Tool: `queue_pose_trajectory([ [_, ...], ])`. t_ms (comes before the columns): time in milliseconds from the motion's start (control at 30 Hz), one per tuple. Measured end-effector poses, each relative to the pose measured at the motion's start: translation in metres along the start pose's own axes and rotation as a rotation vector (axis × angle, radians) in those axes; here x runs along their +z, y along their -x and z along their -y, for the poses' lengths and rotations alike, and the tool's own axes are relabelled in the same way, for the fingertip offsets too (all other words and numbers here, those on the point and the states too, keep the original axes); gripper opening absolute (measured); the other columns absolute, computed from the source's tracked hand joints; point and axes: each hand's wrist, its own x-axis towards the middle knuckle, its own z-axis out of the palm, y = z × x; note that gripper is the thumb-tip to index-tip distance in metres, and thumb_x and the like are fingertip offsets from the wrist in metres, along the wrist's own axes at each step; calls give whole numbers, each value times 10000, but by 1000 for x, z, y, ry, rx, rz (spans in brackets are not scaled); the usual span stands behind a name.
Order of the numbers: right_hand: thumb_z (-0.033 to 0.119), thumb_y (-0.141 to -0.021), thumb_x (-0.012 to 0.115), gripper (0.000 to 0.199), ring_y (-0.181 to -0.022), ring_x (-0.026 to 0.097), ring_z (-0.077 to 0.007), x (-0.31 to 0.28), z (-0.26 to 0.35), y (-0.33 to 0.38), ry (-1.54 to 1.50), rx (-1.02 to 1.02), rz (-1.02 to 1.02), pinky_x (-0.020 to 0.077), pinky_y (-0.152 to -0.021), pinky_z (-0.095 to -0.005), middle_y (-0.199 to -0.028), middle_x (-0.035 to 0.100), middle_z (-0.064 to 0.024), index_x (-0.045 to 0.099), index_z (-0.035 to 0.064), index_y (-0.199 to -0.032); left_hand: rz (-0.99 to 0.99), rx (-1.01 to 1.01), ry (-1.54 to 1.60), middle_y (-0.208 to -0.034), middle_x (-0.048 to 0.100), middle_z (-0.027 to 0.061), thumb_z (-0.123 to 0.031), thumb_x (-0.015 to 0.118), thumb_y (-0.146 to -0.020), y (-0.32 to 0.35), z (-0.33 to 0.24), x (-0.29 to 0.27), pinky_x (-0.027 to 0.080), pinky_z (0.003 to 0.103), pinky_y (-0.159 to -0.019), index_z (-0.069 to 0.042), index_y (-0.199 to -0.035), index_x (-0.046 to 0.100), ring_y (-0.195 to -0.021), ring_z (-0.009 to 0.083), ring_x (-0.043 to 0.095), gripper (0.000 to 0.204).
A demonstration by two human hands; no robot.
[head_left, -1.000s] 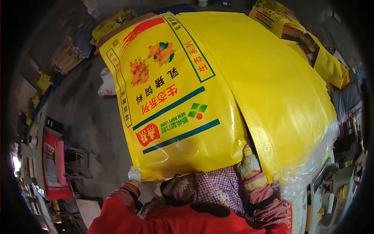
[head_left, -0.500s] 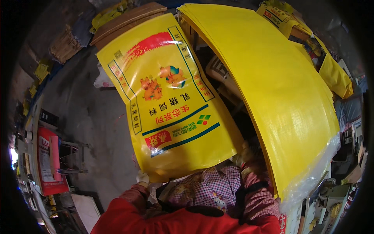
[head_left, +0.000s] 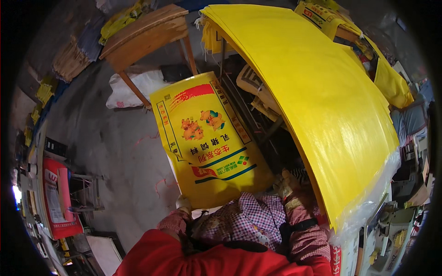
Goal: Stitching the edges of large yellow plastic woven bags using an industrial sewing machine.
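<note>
A printed yellow sack point(head_left: 209, 152) with a red band and orange cartoon animals hangs in front of my lap, its far end lower and away from me. My left hand point(head_left: 183, 204), in a pale glove, is closed on the sack's near left corner. At the near right edge, my right hand point(head_left: 287, 184), also gloved, is closed on the sack, its fingertips partly in shadow. Close by on the right lies a tall-edged stack of flat yellow sacks point(head_left: 304, 92), which my right forearm passes beside.
A wooden table point(head_left: 147, 37) stands beyond the sack, with a white bag point(head_left: 133, 87) on the floor under it. A red sack point(head_left: 60, 198) and a metal stand point(head_left: 90, 191) are at the left. Clear plastic film point(head_left: 373, 202) hangs from the stack's near end.
The yellow sack has dropped lower and nearer to me, uncovering the wooden table and the white bag. Both hands still hold its near edge; the left has shifted slightly right and upward.
</note>
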Motion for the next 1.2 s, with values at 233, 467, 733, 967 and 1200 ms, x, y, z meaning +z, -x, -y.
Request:
queue_pose_trajectory([
  [233, 260, -840, 569, 225, -719, 476, -200, -2, 2, 11, 92, -46, -43, 425, -691, -378, -906, 512, -41, 508, 148, -1025, 551, 337, -1375, -1008, 643, 48, -326, 583, -763, 49, -91, -23, 495, 339, -733, -122, -1029, 637, -930, 239, 609, 340],
  [467, 151, -848, 540, 426, -994, 516, -300, 6, -3, 30, 0, -254, -63, 432, -857, -436, -1184, 483, -108, 405, 100, -1248, 676, 444, -1429, -1003, 617, 99, -275, 574, -771, 51, -82, -27, 479, 373, -709, -102, -947, 658, -907, 276, 598, 261],
  [733, 242, -903, 472, 330, -1078, 514, -190, 56, 10, 122, 865, -527, -23, 431, -876, -296, -1128, 562, -120, 522, 51, -1167, 265, 53, -835, -1142, 554, 131, -273, 611, -758, 12, -72, -12, 462, 343, -809, -33, -994, 609, -1020, 264, 554, 337],
  [967, 131, -815, 611, 317, -883, 608, -159, 77, 41, 297, 1062, -720, 533, 472, -740, -274, -958, 636, -123, 567, 44, -1117, 127, 939, -270, -1024, 554, 185, -43, 563, -788, 90, -290, 36, 383, 349, -867, 52, -1055, 516, -963, 296, 520, 287],
  [1200, 100, -888, 485, 320, -921, 568, -190, -10, 97, 341, -329, -1337, -420, 471, -799, -283, -1119, 540, -157, 441, 2, -1190, 689, 1421, 228, -1189, 485, 138, -29, 518, -848, 315, -482, 63, 415, 311, -891, 23, -1141, 490, -1050, 242, 519, 300],
])
